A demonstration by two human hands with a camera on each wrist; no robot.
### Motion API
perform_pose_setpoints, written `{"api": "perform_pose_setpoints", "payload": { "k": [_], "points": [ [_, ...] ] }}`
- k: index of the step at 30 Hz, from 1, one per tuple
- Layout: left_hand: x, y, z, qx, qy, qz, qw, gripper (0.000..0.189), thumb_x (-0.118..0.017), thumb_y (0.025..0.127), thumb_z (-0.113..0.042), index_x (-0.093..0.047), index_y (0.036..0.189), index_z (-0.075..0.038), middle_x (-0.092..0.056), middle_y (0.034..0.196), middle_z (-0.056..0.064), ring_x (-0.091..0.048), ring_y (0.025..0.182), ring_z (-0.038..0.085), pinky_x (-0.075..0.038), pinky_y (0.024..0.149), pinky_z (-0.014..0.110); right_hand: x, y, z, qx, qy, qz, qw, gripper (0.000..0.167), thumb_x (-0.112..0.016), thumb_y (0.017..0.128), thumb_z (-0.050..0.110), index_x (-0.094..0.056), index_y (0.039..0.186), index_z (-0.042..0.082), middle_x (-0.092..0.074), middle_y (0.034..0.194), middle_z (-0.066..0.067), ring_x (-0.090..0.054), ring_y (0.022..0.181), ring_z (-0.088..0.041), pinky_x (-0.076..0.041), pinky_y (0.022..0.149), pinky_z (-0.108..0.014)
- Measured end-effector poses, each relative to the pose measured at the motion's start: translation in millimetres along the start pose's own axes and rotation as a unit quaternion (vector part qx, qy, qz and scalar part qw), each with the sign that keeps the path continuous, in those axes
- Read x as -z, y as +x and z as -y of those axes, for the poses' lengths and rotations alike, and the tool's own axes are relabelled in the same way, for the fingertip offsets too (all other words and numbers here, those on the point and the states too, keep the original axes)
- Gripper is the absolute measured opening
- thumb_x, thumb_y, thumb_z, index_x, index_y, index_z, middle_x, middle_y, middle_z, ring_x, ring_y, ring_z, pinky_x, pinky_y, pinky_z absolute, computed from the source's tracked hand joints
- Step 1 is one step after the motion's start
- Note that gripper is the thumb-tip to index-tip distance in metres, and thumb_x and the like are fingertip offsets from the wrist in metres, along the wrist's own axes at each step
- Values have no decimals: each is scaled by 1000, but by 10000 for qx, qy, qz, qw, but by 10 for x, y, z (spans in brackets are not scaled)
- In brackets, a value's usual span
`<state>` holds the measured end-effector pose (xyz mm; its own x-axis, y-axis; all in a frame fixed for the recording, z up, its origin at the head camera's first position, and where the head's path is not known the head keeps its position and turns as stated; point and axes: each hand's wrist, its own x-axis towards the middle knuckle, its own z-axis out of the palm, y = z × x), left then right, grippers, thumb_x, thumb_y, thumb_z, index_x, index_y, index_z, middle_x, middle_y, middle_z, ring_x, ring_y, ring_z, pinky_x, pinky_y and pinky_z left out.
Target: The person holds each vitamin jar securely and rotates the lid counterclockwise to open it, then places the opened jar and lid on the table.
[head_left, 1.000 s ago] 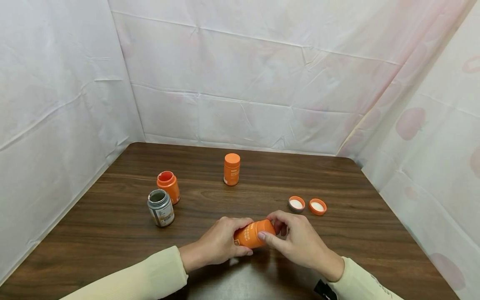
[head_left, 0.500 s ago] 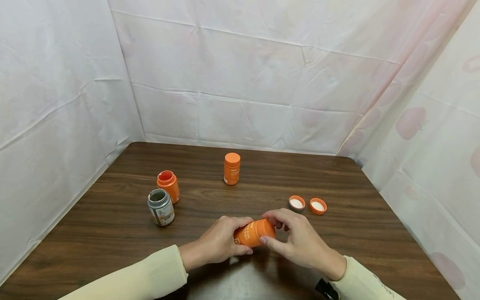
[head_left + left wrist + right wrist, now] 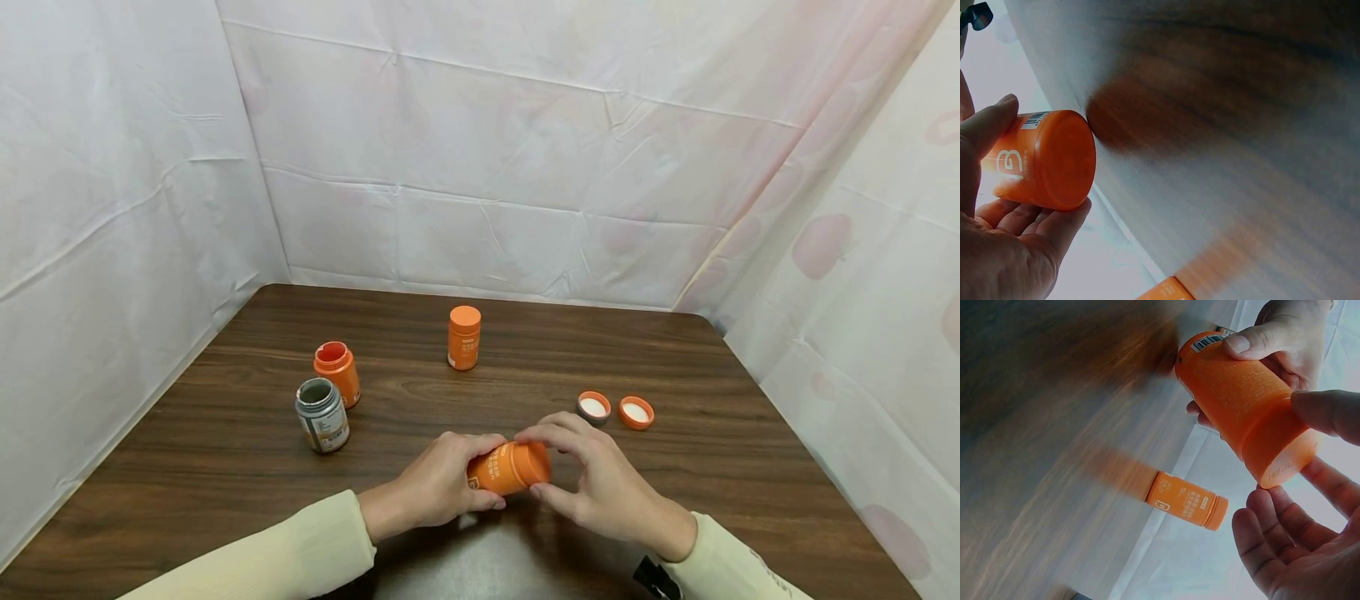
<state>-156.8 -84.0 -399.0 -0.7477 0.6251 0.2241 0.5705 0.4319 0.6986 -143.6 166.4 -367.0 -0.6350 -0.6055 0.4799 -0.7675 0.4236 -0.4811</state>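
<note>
In the head view, holds an orange bottle (image 3: 497, 472) at the lower centre of the frame, directly between left hand (image 3: 431, 483) and right hand (image 3: 611, 487). Lies with its long axis nearly left to right, rising slightly toward the right, base into the left palm and cap (image 3: 534, 463) toward the right hand, the nearer one to that end. Grips the body with the left thumb and fingers from opposite sides; pinches the cap with the right fingertips above and the thumb below. Shows two loose lids (image 3: 594, 407) just up and right of the right knuckles.

In the left wrist view, turns the bottle's round base toward the middle of the frame, left thumb above, fingers beneath. Hides the cap end.

In the right wrist view, slants from upper centre down to the right, cap lowest, facing the right palm at lower right. Leaves a second orange bottle (image 3: 1182, 500) at lower centre, apart from both hands. Cannot tell the cap's tightness on the neck.
</note>
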Motion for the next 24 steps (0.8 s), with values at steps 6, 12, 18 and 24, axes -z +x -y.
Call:
{"api": "perform_pose_setpoints", "payload": {
  "k": [6, 12, 18, 24],
  "points": [
    [1, 2, 1, 34, -40, 28, 10000, 50, -91, 79, -21, -66, 121, -27, -66, 98, -18, -62, 82, 1, -52, 74, 22, 4, -7, -9, -11, -61, 24, 10000, 60, -87, 74, 3, -67, 128, 20, -61, 121, 5, -59, 108, -14, -52, 91, -34],
    [-1, 5, -14, -7, 0, -14, 10000, 50, -92, 78, -19, -66, 120, -25, -66, 96, -16, -61, 81, 1, -52, 74, 22, 0, -1, 3, -55, -125, 36, 9999, 65, -90, 74, 6, -64, 132, 21, -60, 124, 4, -59, 110, -14, -52, 92, -36],
    [-7, 3, -11, -6, -34, -57, 10000, 47, -92, 78, -17, -67, 117, -24, -65, 93, -15, -60, 78, 2, -51, 72, 22, -9, 22, 26, -289, -105, -202, 9993, 55, -86, 85, 30, -61, 134, 22, -63, 120, 8, -61, 105, -12, -54, 87, -34],
    [-4, 0, -1, -65, -27, -82, 9999, 47, -92, 78, -17, -67, 117, -24, -65, 94, -15, -60, 79, 1, -52, 71, 21, -32, 23, 35, -788, -424, -422, 9951, 45, -83, 86, 42, -67, 123, 22, -62, 98, 13, -56, 86, -5, -50, 73, -27]
  ]
}}
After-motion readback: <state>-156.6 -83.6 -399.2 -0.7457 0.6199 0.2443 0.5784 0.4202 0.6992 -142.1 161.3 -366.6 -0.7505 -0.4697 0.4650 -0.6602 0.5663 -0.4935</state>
